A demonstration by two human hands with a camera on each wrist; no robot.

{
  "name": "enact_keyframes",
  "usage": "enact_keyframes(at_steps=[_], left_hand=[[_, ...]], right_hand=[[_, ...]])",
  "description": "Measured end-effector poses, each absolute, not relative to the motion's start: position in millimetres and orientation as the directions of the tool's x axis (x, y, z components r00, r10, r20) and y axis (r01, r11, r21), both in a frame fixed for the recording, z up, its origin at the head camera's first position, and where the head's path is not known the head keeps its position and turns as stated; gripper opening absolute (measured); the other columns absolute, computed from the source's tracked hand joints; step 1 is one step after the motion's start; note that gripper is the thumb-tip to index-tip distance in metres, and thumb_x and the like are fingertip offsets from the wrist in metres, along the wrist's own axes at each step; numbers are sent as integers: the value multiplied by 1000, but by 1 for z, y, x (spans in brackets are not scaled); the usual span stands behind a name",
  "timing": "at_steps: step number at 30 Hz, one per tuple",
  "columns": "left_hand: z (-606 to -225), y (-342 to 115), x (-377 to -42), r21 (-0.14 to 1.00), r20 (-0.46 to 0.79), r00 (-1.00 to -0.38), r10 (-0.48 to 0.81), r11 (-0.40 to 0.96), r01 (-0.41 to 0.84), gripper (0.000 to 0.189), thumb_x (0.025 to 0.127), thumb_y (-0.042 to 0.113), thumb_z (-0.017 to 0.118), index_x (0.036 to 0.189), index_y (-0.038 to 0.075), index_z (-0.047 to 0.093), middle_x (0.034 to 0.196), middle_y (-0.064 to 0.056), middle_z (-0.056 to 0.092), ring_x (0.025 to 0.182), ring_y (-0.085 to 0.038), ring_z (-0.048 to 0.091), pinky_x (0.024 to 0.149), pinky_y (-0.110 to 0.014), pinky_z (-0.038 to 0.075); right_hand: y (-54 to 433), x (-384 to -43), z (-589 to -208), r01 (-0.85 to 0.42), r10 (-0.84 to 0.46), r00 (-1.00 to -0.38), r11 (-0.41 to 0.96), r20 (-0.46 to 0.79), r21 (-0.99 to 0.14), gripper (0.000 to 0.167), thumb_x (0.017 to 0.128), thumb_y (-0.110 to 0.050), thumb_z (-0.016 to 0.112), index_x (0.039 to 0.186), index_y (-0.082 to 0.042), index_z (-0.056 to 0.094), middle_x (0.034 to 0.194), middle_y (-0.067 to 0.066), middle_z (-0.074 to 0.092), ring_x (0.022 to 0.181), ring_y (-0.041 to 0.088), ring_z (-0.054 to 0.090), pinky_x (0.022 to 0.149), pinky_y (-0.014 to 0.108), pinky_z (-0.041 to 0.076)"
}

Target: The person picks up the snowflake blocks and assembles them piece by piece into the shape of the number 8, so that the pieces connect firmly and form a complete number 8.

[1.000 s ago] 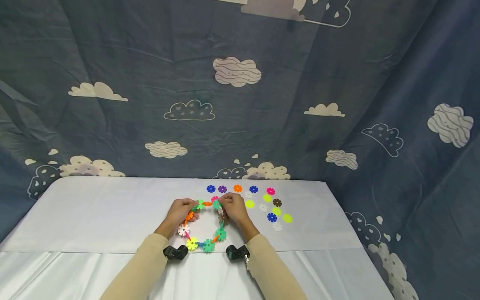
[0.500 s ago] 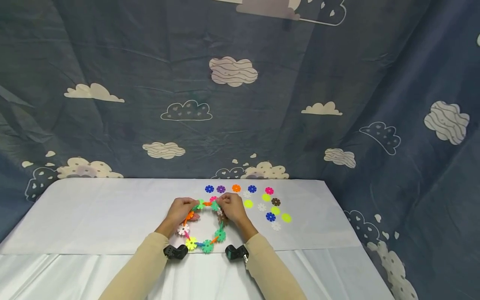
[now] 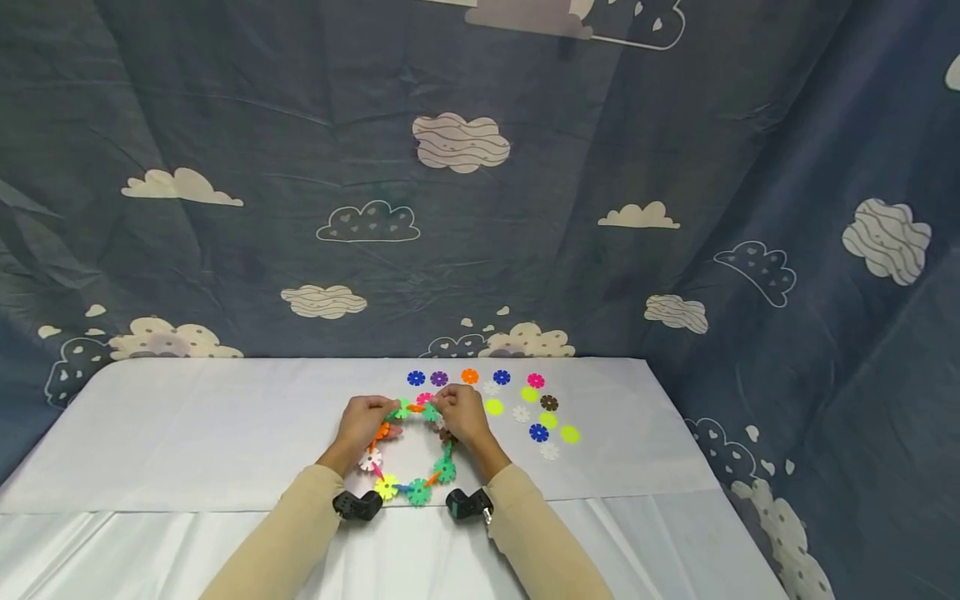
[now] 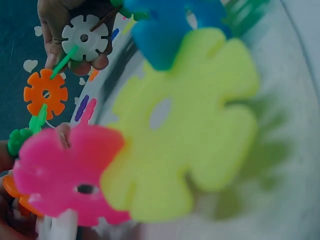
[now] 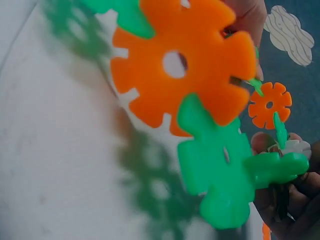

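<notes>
A ring of interlocking notched plastic discs, in green, orange, yellow, white and other colours, hangs between both hands over the white table. My left hand pinches the ring's far left part by a green disc. At the far right my right hand holds it near a teal-green disc; a white disc lies against its fingers in the left wrist view. Between the hands sits an orange disc. Close to the left wrist camera are yellow and pink discs. Fingertips are partly hidden.
Several loose discs lie behind and right of the ring, among them an orange disc, a brown disc and a blue disc. The white-covered table ends at a dark cloud-print curtain.
The ring's near side has swung slightly to the right. Both hands keep their hold in nearly the same place, and the head view has shifted a little.
</notes>
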State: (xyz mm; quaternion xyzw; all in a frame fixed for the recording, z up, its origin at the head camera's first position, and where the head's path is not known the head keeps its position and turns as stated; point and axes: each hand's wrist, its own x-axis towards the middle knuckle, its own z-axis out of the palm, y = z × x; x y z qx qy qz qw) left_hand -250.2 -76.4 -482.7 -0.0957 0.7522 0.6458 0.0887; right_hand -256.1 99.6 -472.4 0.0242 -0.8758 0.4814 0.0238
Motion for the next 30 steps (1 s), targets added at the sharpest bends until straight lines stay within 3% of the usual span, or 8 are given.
enact_keyframes(at_steps=[6, 14, 19, 22, 27, 30], left_hand=[[-481, -73, -247, 939, -266, -961, -72, 208, -275, 27, 94, 19, 63, 106, -4, 67, 104, -15, 64, 63, -8, 60, 61, -20, 49], [-480, -65, -245, 945, -282, -956, -77, 152, -291, 27, 95, 17, 62, 108, -6, 66, 100, -17, 65, 57, -9, 64, 58, -22, 54], [-480, -65, -246, 933, -285, -956, -69, 208, -293, 28, 94, 19, 63, 107, -5, 66, 102, -17, 65, 62, -8, 63, 60, -22, 53], [-476, -69, -249, 933, -281, -960, -18, 228, -278, 26, 94, 18, 63, 105, -6, 66, 102, -15, 65, 62, -9, 63, 59, -23, 53], [-462, -76, -262, 939, -214, -973, 88, 291, -180, 22, 94, 17, 64, 99, -4, 67, 89, -10, 65, 55, -12, 62, 55, -26, 51], [-451, -79, -268, 920, -175, -973, 152, 377, -107, 22, 94, 18, 64, 98, -3, 69, 89, -9, 67, 58, -15, 62, 59, -29, 52]], right_hand=[[100, -253, -476, -40, -20, -999, 502, 34, -864, 14, 94, -7, 62, 84, 1, 66, 62, 4, 61, 36, 9, 45, 37, 22, 42], [100, -254, -479, -57, 15, -997, 521, 76, -852, 12, 92, -7, 63, 84, 2, 67, 67, 7, 66, 41, 7, 45, 41, 21, 40], [103, -253, -482, -43, 13, -998, 521, 58, -853, 14, 92, -10, 64, 84, 1, 67, 64, 4, 63, 41, 8, 46, 43, 22, 42], [109, -254, -482, -45, -18, -999, 512, 42, -858, 14, 92, -12, 65, 84, -1, 68, 64, 1, 61, 47, 8, 47, 46, 22, 42], [122, -257, -478, -7, -149, -987, 361, -51, -933, 13, 93, -7, 61, 92, 5, 67, 65, 2, 58, 56, 11, 51, 52, 23, 46], [127, -256, -475, 33, -235, -967, 279, -101, -960, 15, 91, -3, 62, 98, 9, 66, 70, 3, 62, 60, 12, 56, 58, 26, 53]])
